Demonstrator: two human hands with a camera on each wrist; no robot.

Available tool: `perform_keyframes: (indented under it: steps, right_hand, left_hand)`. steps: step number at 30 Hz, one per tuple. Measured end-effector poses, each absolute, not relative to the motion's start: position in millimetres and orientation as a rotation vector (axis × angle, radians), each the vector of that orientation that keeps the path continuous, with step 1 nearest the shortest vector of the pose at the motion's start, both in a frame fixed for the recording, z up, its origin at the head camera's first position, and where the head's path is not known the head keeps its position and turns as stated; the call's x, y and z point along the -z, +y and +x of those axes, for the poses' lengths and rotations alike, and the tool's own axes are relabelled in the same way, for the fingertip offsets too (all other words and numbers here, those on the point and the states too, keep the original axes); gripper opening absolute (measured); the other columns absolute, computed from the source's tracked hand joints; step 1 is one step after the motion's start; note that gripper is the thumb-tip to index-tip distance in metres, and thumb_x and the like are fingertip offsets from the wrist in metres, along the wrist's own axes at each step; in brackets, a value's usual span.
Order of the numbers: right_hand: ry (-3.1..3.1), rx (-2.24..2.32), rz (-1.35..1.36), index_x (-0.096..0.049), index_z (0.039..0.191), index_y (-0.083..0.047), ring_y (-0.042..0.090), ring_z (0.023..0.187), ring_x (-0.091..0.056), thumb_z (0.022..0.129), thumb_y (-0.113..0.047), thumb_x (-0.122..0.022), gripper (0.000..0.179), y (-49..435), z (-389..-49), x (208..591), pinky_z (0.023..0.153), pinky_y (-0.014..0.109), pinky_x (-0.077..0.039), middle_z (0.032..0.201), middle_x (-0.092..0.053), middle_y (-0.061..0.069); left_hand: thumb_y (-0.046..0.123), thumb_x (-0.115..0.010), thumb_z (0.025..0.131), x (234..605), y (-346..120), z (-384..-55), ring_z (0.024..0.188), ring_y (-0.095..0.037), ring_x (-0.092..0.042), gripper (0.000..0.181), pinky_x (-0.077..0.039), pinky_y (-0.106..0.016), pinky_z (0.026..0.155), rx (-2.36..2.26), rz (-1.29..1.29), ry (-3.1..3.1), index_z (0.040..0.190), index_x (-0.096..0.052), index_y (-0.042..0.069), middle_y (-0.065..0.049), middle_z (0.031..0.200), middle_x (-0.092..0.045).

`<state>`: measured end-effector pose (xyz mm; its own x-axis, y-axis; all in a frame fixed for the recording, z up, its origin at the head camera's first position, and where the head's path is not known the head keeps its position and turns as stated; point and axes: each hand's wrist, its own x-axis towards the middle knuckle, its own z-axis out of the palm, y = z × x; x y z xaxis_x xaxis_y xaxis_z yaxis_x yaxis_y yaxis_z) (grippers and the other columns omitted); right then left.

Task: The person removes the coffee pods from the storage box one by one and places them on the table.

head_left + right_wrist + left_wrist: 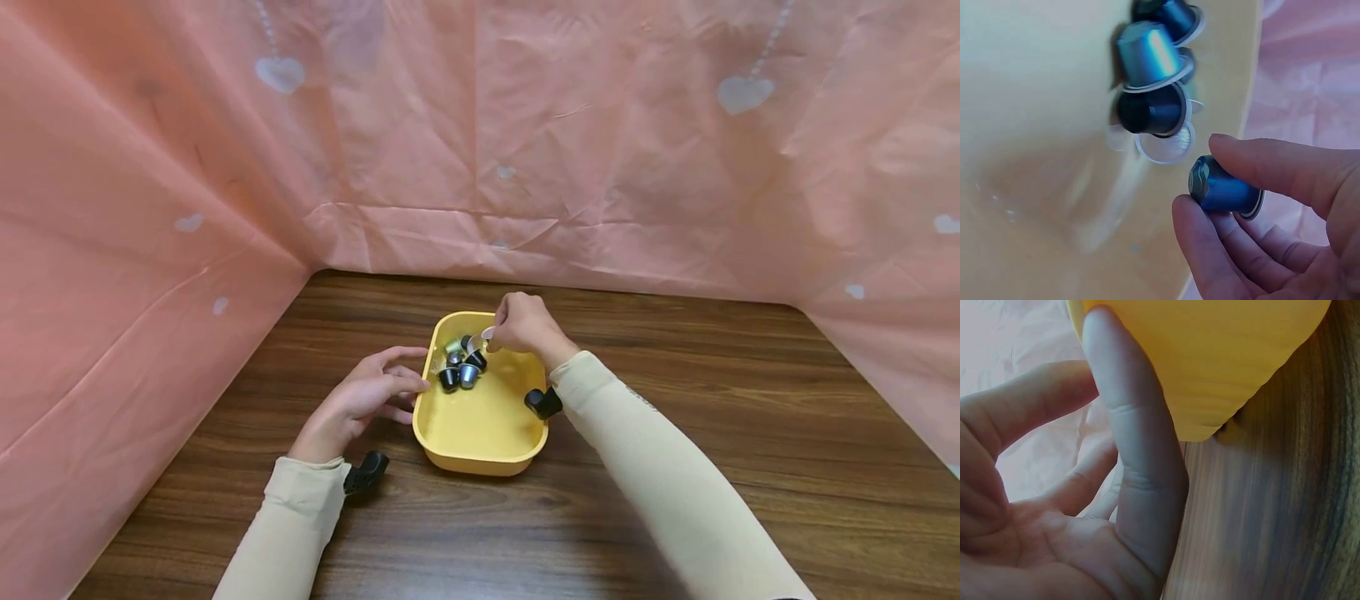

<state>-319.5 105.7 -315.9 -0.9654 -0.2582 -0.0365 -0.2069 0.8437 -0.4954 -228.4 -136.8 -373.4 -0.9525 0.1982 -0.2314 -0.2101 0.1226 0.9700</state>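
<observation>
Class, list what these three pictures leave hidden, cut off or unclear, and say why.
- Head view: most of the held capsule, covered by the right hand.
- Head view: the exact number of piled capsules; they overlap.
- Head view: print on the right sleeve, too small.
- Left wrist view: the inside of the yellow tub, behind its wall.

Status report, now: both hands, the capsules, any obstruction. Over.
Right hand pinching blue capsule; left hand touching side of yellow tray. Other capsules clustered inside tray. Nothing visibly in the way.
</observation>
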Motion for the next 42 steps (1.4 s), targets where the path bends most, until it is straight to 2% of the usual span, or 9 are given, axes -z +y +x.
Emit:
perform_keyframes:
  steps: [7, 14, 21, 30, 42]
  right_hand:
    - [2.922, 0.908, -0.346, -0.070, 0.097, -0.009, 0.024, 0.094, -0.064, 0.078, -0.020, -0.093, 0.032, 124.5, -315.6, 308.7, 0.082, 0.033, -0.054, 0.101, -0.071, 0.007]
    - [2.880, 1.072, -0.331, -0.069, 0.104, -0.007, 0.022, 0.091, -0.064, 0.079, -0.018, -0.090, 0.034, 151.1, -307.2, 308.8, 0.078, 0.029, -0.052, 0.101, -0.071, 0.007]
    - [2.857, 1.100, -0.292, -0.068, 0.115, -0.009, 0.026, 0.107, -0.068, 0.083, -0.024, -0.089, 0.041, 172.8, -303.3, 304.9, 0.094, 0.036, -0.054, 0.116, -0.075, 0.010]
    - [2.883, 1.105, -0.278, -0.068, 0.118, -0.009, 0.027, 0.110, -0.067, 0.083, -0.025, -0.090, 0.044, 190.6, -299.2, 307.6, 0.092, 0.035, -0.051, 0.117, -0.076, 0.011]
    - [2.881, 1.216, -0.261, -0.068, 0.118, -0.007, 0.029, 0.110, -0.070, 0.081, -0.024, -0.092, 0.048, 220.5, -293.7, 318.3, 0.095, 0.035, -0.052, 0.118, -0.076, 0.014]
  left_hand:
    - [0.005, -0.070, 0.100, 374.3, -135.9, -229.2, 0.086, -0.018, -0.066, 0.066, -0.066, -0.033, 0.070, -1.895, -0.011, 2.101, 0.161, -0.044, 0.007, -0.015, 0.115, -0.073]
    - [0.005, -0.069, 0.099, 374.5, -133.8, -226.8, 0.086, -0.018, -0.066, 0.066, -0.066, -0.033, 0.069, -1.878, -0.027, 2.127, 0.161, -0.045, 0.007, -0.014, 0.116, -0.071]
    - [0.005, -0.070, 0.099, 372.7, -134.0, -226.2, 0.085, -0.018, -0.064, 0.066, -0.066, -0.032, 0.069, -1.875, -0.032, 2.127, 0.161, -0.045, 0.008, -0.012, 0.113, -0.070]
    - [0.005, -0.069, 0.100, 372.5, -132.5, -226.0, 0.082, -0.014, -0.065, 0.065, -0.065, -0.030, 0.067, -1.892, -0.020, 2.115, 0.160, -0.045, 0.006, -0.003, 0.100, -0.068]
    - [0.007, -0.069, 0.100, 373.9, -134.4, -225.5, 0.086, -0.016, -0.066, 0.064, -0.065, -0.032, 0.069, -1.868, -0.023, 2.138, 0.160, -0.046, 0.008, -0.010, 0.111, -0.069]
